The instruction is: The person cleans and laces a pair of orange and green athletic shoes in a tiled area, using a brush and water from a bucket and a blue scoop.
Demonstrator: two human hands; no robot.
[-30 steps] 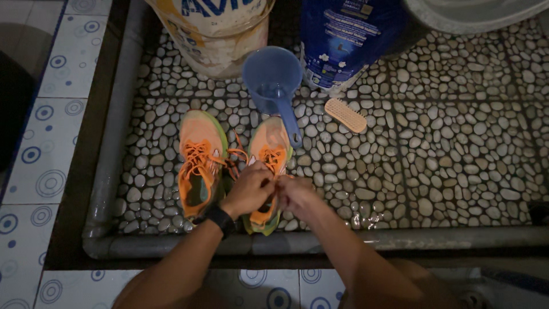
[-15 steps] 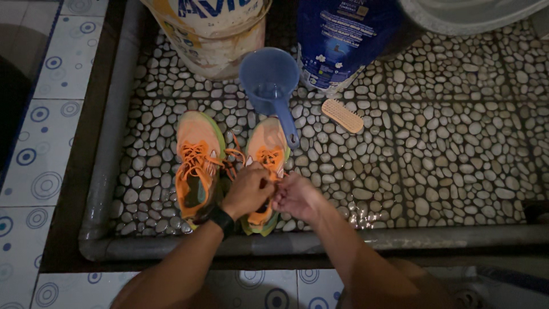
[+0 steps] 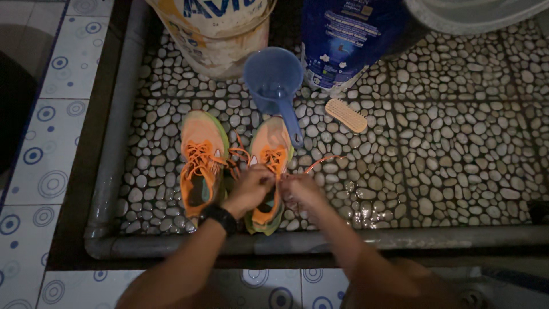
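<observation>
Two orange running shoes with green soles stand side by side on the pebble floor. The left shoe lies untouched with its laces loose. Over the right shoe, my left hand pinches the orange lace near the eyelets; a black watch sits on that wrist. My right hand grips the same lace, a loop of which sticks out to the right over the pebbles.
A blue plastic dipper lies behind the shoes, its handle resting on the right shoe's toe. A small tan scrub brush, a white bucket and a blue detergent bag stand further back. A grey curb borders the wet floor.
A loop of orange lace has been drawn out to the right of the right shoe. Both hands stay on that shoe and have shifted slightly.
</observation>
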